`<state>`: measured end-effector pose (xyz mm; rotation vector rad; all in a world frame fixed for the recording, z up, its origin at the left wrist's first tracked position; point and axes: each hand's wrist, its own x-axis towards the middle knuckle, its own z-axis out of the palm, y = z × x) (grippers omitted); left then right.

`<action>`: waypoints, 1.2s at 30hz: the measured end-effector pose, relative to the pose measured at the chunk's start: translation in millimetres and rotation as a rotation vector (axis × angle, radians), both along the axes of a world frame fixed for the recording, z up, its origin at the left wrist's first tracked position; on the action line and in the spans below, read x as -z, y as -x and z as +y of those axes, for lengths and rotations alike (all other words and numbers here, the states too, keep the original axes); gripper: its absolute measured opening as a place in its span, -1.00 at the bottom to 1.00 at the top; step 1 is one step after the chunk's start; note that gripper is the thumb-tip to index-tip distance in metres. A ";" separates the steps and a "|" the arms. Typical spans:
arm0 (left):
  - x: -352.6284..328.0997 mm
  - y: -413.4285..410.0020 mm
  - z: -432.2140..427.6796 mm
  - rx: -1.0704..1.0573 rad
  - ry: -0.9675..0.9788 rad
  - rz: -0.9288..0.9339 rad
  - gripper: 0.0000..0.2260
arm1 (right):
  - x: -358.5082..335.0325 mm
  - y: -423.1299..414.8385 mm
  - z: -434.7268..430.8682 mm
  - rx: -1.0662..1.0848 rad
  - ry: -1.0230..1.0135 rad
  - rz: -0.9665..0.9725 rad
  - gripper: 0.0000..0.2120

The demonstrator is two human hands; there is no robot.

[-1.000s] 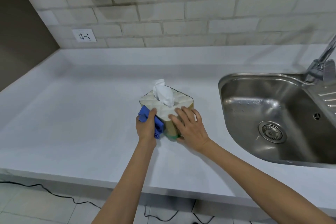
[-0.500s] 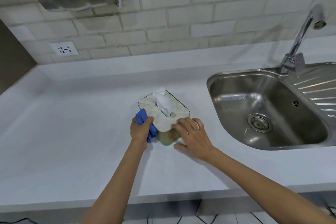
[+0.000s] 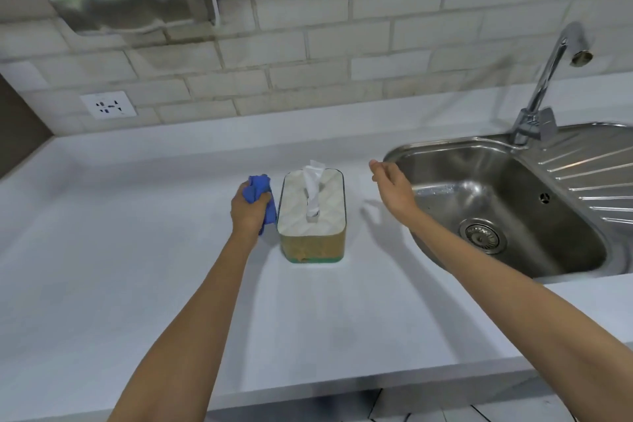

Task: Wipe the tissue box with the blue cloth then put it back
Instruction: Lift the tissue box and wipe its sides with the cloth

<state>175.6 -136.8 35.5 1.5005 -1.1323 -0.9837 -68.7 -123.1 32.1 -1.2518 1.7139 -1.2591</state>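
Fingers, left: the left hand (image 3: pixel 249 212), centre-left of the frame, has its fingers curled tight round the bunched blue cloth (image 3: pixel 259 193); the cloth bulges above the fist and hangs below it, touching or just beside the box's left wall; which of the two cannot be told.
Fingers, right: the right hand (image 3: pixel 394 186), right of centre, hangs above the counter with fingers loosely spread and holding nothing; it is well apart from the box.
Task object: the rounded rectangular tissue box with a quilted white top and a tan-and-green band at its base (image 3: pixel 311 216) stands upright at centre frame on the white countertop (image 3: pixel 120 267); a white tissue (image 3: pixel 313 187) rises from the top slot.
Handling, judged: probably light and fairly stiff, so liable to slide under a wiping stroke; take hold across the two long side walls, clear of the tissue, which is soft and tears easily; the cloth is limp and conforms to corners.
Hidden or unclear: the box's far and right walls; the left palm; the stainless steel sink (image 3: pixel 445 161) is cut off at the right edge.
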 end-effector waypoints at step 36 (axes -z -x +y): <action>17.8 17.2 6.4 0.070 -0.377 0.321 -0.79 | 47.1 24.4 5.5 -0.235 -0.148 -0.241 -0.95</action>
